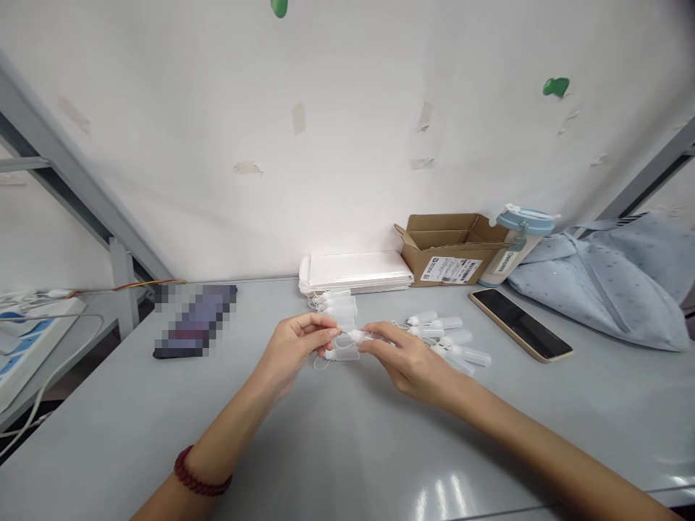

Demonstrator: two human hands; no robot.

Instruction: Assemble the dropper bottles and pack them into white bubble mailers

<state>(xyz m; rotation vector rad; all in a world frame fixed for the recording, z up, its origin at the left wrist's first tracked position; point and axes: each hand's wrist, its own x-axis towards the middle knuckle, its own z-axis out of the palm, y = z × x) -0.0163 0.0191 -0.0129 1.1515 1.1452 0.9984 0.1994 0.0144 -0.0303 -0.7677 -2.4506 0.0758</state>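
Note:
My right hand (408, 362) is closed round a small clear plastic squeeze bottle (358, 336), its white top pointing left. A thin dark tip runs from that top towards my left hand (296, 351), whose thumb and forefinger are pinched together at it. Whatever small piece sits in that pinch is too tiny to make out. Behind and below the fingers lies a column of similar bottles (341, 310) with white tops and thin loops. Another loose group of bottles (456, 338) lies to the right of my right hand, partly covered by it.
A stack of white flat boxes (358, 271) stands against the wall, beside an open cardboard box (453, 250). Farther right are a blue-lidded cup (515, 242), a phone (521, 325) and a pale blue bag (591, 289). A pixelated dark item (195, 322) and a power strip (32, 340) are left.

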